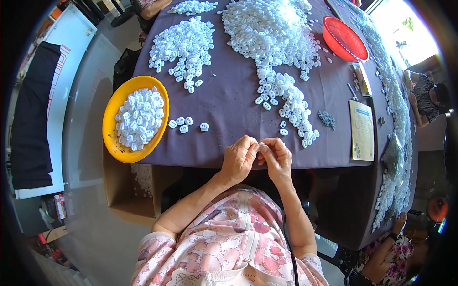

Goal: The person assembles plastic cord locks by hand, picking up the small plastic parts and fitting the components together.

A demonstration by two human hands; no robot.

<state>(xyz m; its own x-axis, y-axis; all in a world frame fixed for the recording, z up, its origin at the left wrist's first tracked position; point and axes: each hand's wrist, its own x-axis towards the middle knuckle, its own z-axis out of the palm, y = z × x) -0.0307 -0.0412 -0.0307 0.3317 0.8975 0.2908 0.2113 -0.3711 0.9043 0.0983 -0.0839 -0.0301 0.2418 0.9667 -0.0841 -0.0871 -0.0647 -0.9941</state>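
Observation:
My left hand (237, 159) and my right hand (279, 161) meet just above the table's near edge, fingertips almost touching. Between them shows a bit of a small white plastic piece (261, 144), pinched by my right thumb and fingers. The left fingers are closed in a pinch against it; whatever else they hold is hidden. A trail of white oval plastic pieces (296, 108) lies just beyond my right hand. To the left of my hands, a single white piece (204, 127) sits beside a small group of similar ones (183, 127).
A yellow bowl (111, 136) full of white pieces stands at the table's left edge. Large heaps (267, 33) cover the far side. Rightward are small dark grey parts (327, 119), a booklet (362, 136) and a red basket (341, 38). A cardboard box (126, 190) stands below. Other people sit nearby.

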